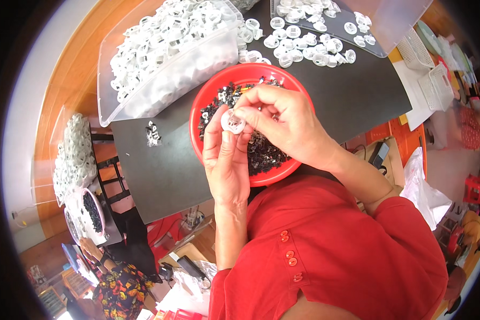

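Over a red basin (198,101) my two hands meet at a small round white plastic part (233,122). My left hand (226,160) grips its rim between thumb and fingers. My right hand (288,120) pinches at the part's upper right edge; whether a smaller piece sits between those fingertips I cannot make out. Inside the basin lie many tiny black and silvery pieces (264,152), partly hidden beneath my hands. The basin stands at the near edge of a dark table (170,184).
A clear plastic bin (181,80) heaped with white parts stands left of the basin's far side. Loose white parts (309,48) lie beyond the basin, beside another clear tray (368,45). A few small pieces (153,134) rest at left. A co-worker's hand (90,249) shows at lower left.
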### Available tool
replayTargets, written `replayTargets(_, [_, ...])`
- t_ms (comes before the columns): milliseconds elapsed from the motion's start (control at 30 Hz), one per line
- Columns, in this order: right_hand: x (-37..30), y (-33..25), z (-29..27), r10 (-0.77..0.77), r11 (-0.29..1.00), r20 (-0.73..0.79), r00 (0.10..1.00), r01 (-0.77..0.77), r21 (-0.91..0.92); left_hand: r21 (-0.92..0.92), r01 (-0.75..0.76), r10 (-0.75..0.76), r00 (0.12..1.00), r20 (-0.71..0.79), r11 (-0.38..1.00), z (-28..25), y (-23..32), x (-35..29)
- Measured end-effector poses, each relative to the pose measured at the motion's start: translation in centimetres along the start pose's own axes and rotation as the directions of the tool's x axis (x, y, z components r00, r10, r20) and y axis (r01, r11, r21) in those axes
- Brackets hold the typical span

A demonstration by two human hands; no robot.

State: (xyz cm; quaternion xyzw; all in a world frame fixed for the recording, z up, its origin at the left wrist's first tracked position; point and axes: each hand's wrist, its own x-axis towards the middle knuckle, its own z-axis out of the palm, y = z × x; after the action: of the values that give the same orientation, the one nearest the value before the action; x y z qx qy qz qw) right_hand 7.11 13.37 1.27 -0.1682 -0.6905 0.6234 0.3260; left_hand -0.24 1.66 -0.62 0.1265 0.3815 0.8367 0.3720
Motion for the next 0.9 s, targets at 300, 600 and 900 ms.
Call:
replayTargets(300, [0.2,-0.3,-0.1,-0.327,0.856,0.134,0.936,0.353,-0.379,0.02,0.021,-0.021,0.999,0.046,1.0,-0.9,0.3,0.0])
replayTargets(600, [0.3,-0.4,0.0,-0.288,0.815,0.234,0.929,0.366,-0.449,0.134,-0.04,0.036,0.999,0.034,0.99,-0.8,0.3,0.0])
replayTargets(900, [0.5,-0.3,0.0,-0.48,0.587,0.316,0.818,0.568,-0.578,0.073,-0.052,0.053,0.999,-0.007,0.996,-0.5,0.6,0.0])
